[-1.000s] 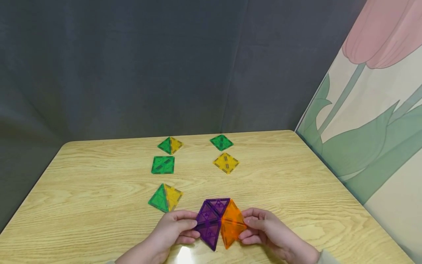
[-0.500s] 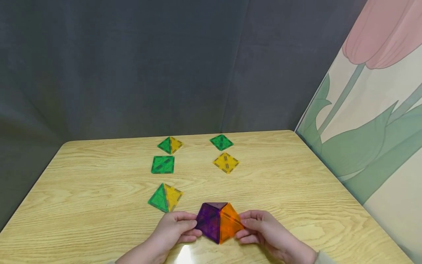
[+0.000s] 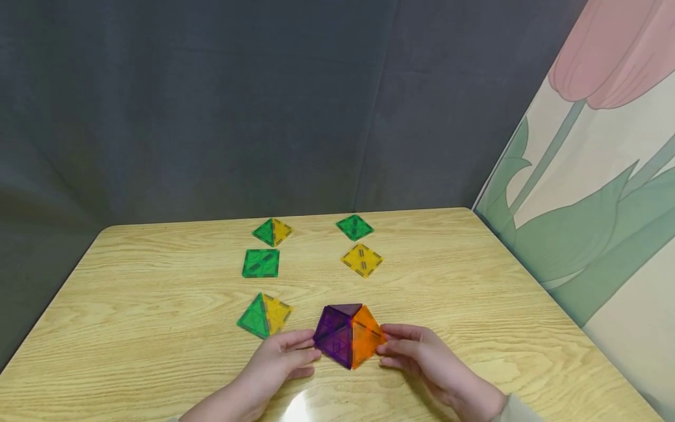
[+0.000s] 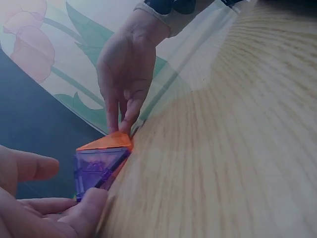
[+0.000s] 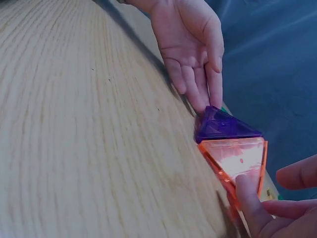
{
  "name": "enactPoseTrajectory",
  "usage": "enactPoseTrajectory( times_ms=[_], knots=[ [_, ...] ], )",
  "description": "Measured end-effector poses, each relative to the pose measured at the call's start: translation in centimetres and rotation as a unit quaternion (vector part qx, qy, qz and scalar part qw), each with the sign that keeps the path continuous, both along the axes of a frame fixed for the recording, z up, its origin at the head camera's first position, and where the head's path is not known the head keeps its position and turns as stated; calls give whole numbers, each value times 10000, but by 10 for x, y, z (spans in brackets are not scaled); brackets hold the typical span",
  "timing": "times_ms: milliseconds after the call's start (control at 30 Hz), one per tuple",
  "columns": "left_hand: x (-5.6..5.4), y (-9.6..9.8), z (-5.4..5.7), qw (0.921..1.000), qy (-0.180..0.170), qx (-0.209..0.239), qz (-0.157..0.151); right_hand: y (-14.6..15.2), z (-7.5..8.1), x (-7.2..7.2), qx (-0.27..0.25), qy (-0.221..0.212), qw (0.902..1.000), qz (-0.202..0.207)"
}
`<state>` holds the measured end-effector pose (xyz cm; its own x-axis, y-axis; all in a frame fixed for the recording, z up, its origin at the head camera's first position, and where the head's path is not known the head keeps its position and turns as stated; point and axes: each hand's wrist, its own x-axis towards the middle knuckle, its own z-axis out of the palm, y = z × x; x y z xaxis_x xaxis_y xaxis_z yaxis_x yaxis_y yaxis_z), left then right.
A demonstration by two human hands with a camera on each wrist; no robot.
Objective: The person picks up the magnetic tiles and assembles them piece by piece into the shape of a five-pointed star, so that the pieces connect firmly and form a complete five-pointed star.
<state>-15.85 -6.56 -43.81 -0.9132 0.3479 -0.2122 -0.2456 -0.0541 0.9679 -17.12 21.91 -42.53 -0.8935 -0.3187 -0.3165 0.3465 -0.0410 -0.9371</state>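
Left hand (image 3: 280,357): pinched the purple edge of the faceted, translucent purple-and-orange plastic dome (image 3: 337,338).
Right hand (image 3: 426,354): pinched its orange edge.
Dome: lay midway between them, on or just above the wood-grained table (image 3: 158,316).

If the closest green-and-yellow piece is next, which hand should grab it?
Probably the left hand: it's close beside that piece, while the right hand is beyond the purple-and-orange shape.

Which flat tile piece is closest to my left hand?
The half-green, half-yellow translucent plastic diamond, just beyond your left hand. Its two-colour twin, the translucent green square, green diamond and yellow diamond lie farther back on the table.
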Motion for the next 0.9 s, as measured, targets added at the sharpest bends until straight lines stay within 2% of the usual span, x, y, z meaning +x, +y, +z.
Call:
enactPoseTrajectory(
  times_ms=[100, 167, 267, 333, 400, 433, 533, 667, 767, 900],
  knots=[
    [1, -6, 8, 9988, 278, -386, 75, 0, 5, 1, 261, 134, 9994, -159],
    [1, -14, 18, 9957, 514, -674, 374, 2, 11, 0, 407, 251, 9983, -324],
    [-2, -35, 42, 9855, 831, -1082, 1013, 6, 26, -5, 533, 508, 9958, -537],
    [-7, -53, 56, 9773, 904, -1322, 1389, 7, 39, -11, 482, 700, 9955, -423],
    [-11, -73, 67, 9725, 865, -1524, 1532, 3, 52, -16, 358, 864, 9955, -155],
    [-13, -82, 69, 9718, 804, -1622, 1510, -1, 57, -19, 294, 932, 9952, 7],
    [-16, -104, 67, 9719, 517, -1925, 1254, -25, 67, -27, 9, 1024, 9936, 481],
    [-19, -114, 56, 9728, 156, -2132, 890, -71, 61, -41, -141, 807, 9920, 962],
    [-21, -112, 50, 9782, -14, -1919, 790, -103, 49, -51, 132, 631, 9904, 1222],
    [-22, -105, 46, 9854, -178, -1480, 821, -130, 36, -59, 779, 623, 9868, 1273]
  ],
)
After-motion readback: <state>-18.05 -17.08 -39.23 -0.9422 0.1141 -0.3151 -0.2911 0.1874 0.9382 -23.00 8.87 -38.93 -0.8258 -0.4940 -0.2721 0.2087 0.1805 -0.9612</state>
